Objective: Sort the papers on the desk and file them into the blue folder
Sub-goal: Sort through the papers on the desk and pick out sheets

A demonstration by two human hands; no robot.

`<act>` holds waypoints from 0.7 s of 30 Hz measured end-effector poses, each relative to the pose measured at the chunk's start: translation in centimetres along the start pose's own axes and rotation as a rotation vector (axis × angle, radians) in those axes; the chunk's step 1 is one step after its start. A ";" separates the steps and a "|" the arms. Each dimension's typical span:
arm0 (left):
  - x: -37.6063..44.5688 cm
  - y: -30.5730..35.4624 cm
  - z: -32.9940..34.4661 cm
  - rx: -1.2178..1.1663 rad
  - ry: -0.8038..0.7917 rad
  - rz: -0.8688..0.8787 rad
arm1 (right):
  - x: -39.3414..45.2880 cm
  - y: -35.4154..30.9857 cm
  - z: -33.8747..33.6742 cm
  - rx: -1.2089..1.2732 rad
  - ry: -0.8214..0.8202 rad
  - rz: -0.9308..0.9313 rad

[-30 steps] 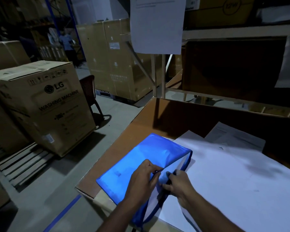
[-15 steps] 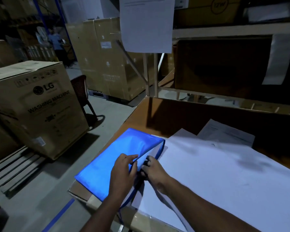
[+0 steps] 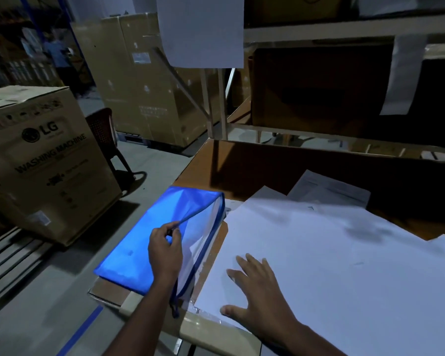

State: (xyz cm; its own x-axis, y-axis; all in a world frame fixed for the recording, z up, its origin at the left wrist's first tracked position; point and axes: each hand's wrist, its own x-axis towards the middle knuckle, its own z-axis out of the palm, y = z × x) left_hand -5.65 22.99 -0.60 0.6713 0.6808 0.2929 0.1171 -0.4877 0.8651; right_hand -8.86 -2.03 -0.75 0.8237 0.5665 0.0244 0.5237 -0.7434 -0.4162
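Note:
A blue zip folder (image 3: 141,242) lies at the left end of the brown desk (image 3: 267,170). My left hand (image 3: 165,249) pinches its upper flap and lifts it, so the mouth gapes and white paper shows inside. My right hand (image 3: 257,289) lies flat with spread fingers on a large white sheet (image 3: 332,273) beside the folder. Further sheets (image 3: 329,188) peek out behind the large one.
A metal shelf frame (image 3: 319,34) with boxes rises behind the desk, and a paper notice (image 3: 203,29) hangs from it. An LG washing machine carton (image 3: 41,160) stands on a pallet at the left, a dark chair (image 3: 106,134) behind it. More cartons fill the background.
My right hand has let go of the folder's edge and moved right onto the large white sheet. My left hand has pulled the flap up, opening the folder wider.

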 end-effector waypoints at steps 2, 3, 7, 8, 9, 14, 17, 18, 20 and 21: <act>0.0 0.1 -0.1 0.000 0.011 -0.011 | -0.2 0.4 -0.3 0.027 0.025 0.064; 0.0 0.2 -0.1 -0.004 0.017 -0.020 | -0.3 0.8 -0.4 0.041 0.035 0.078; -0.2 0.1 0.2 0.015 -0.013 0.002 | -0.8 2.0 -0.7 0.076 0.079 0.032; -0.4 0.0 0.4 0.039 -0.042 0.040 | -0.9 2.1 -0.9 0.114 0.090 0.038; -0.8 0.0 0.6 0.070 -0.081 0.079 | -1.0 2.1 -1.2 0.146 0.105 0.053; -3.4 1.6 1.5 0.104 -0.230 0.227 | -0.8 1.6 -3.3 0.198 0.301 0.162; -4.9 2.7 2.4 0.030 -0.254 0.222 | -0.1 2.0 -5.4 0.494 0.405 0.233; -5.4 3.3 2.6 -0.019 -0.274 0.192 | 0.1 2.2 -6.3 0.616 0.420 0.252; -6.6 4.8 2.9 -0.169 -0.380 0.076 | 0.3 2.1 -8.5 0.866 0.398 0.332; -7.2 5.4 3.1 -0.252 -0.472 0.011 | 0.4 2.0 -9.4 1.017 0.361 0.376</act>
State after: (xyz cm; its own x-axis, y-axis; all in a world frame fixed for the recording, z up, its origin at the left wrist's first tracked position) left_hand -7.59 13.73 0.72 0.9344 0.3286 0.1380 -0.0325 -0.3071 0.9511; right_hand -5.46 -6.67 6.95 0.9916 0.1116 -0.0660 -0.0526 -0.1189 -0.9915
